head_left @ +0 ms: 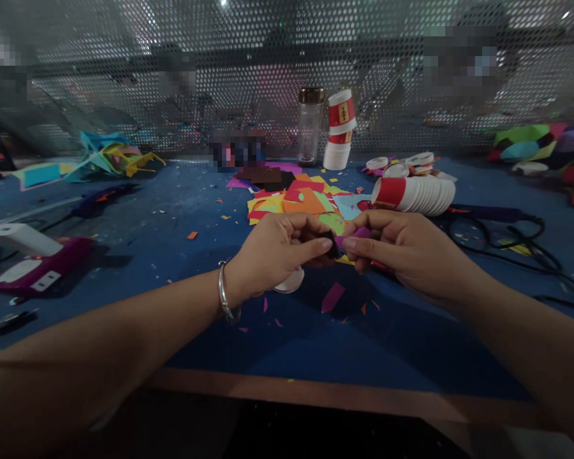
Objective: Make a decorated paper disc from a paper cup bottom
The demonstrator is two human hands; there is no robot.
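My left hand (pixel 280 252) and my right hand (pixel 395 248) meet over the middle of the blue table (pixel 172 210). Both are closed in a pinch on a small piece of purple and dark paper (pixel 344 241) held between their fingertips. A white paper cup (pixel 291 282) shows under my left hand, partly hidden by it. Something red (pixel 380 266) pokes out beneath my right hand. A silver bangle (pixel 224 298) circles my left wrist. A purple paper scrap (pixel 332 297) lies on the table just below the hands.
Coloured paper sheets (pixel 306 203) lie behind the hands. A lying stack of paper cups (pixel 414 193), an upright cup stack (pixel 340 131) and a clear bottle (pixel 310 126) stand further back. Black cables (pixel 502 236) run on the right. A purple and white device (pixel 33 264) sits left. Perforated metal screen behind.
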